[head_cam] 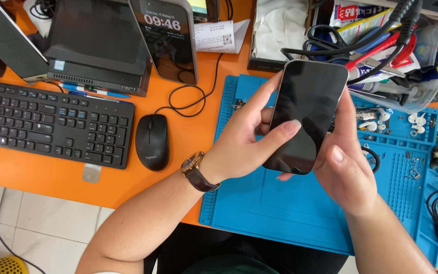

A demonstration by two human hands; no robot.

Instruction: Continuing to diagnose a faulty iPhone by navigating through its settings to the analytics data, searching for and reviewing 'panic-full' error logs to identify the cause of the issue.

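Two bare hands are being used to hold a dark smartphone (305, 114) above a blue work mat (290, 203), which is lying on the orange tabletop (51, 177). The phone is being kept tilted, screen up and blank, with its top end pointing away from the person. The left hand (244, 147), wearing a wristwatch (197, 172), is being wrapped around the phone's left edge, its grip clamped on the phone with the thumb laid across the glass. The right hand (348, 175) is being cupped under the phone's right edge and lower corner, its grip likewise closed on the phone, thumb lying just beside the frame.

Small white parts and screws are being kept in the mat's compartments at the right, near the right hand. A tangle of tools and cables (381, 45) is lying beyond the phone, close to its top end. A black mouse (152, 141) is sitting just left of the mat, with a black keyboard (46, 122) beside it, well apart from the hands. A second phone (166, 38) with a lit screen is being propped upright behind the mouse, leaning against a small black computer box (97, 45).
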